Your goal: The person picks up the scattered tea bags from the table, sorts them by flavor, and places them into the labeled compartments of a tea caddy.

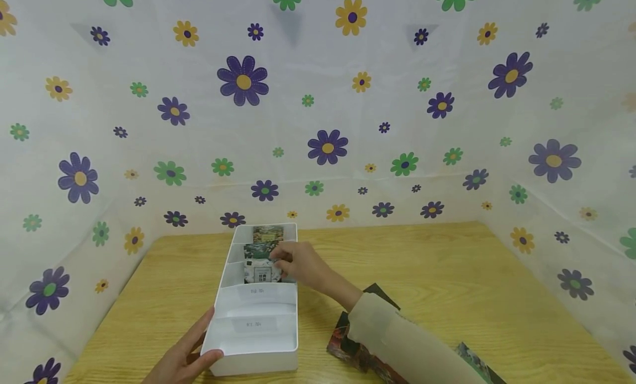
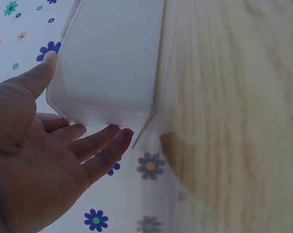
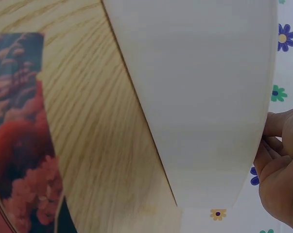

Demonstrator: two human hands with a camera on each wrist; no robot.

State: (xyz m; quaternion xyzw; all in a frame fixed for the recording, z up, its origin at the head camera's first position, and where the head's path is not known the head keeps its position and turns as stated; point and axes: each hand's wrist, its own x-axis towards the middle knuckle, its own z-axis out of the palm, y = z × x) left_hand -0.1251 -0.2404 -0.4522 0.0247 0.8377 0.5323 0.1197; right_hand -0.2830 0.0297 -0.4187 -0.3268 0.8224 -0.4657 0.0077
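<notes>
A long white divided box (image 1: pixel 253 363) stands lengthwise on the table, its dividers bearing small printed labels. My left hand (image 1: pixel 185 353) grips its near left corner, thumb on the near end and fingers along the left side; the left wrist view shows this left hand (image 2: pixel 54 150) around the corner. Over a middle compartment, my right hand (image 1: pixel 302 265) pinches the edge of a pale floral printed card (image 1: pixel 258 272). Just behind it is a dark green card (image 1: pixel 259 250). In the right wrist view, the box wall (image 3: pixel 204 97) hides the fingertips of my right hand (image 3: pixel 284 165).
An orange-brown picture card (image 1: pixel 268 233) stands in the farthest compartment. Right of the box, dark and red picture cards (image 1: pixel 339 340) lie on the wooden table (image 1: pixel 422 257), partly under the right sleeve. Another card (image 1: pixel 472 357) lies farther right. A flowered white cloth (image 1: pixel 318 113) hangs around the table.
</notes>
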